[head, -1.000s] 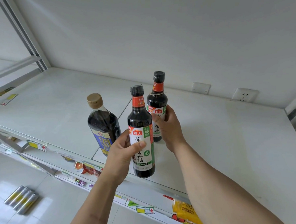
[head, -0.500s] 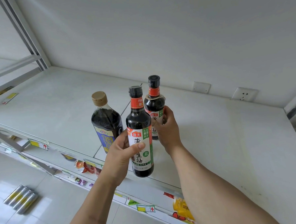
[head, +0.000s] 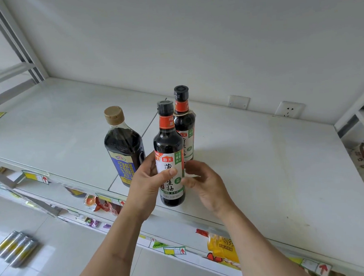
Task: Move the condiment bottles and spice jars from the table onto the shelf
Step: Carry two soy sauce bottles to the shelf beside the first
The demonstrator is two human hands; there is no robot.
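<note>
A small shop: white metal shelf [head: 262, 154] with price tags [head: 174, 250] on its edge, packaged snacks [head: 222, 249] below.

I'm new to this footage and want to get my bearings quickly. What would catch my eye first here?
The soy sauce bottle at centre, gripped by the left hand above the front edge of the white shelf. The right hand hovers beside it, fingers loosely curled, holding nothing. Behind stand a matching bottle and, to the left, a tan-capped bottle with a blue label, both already on the shelf.
</note>
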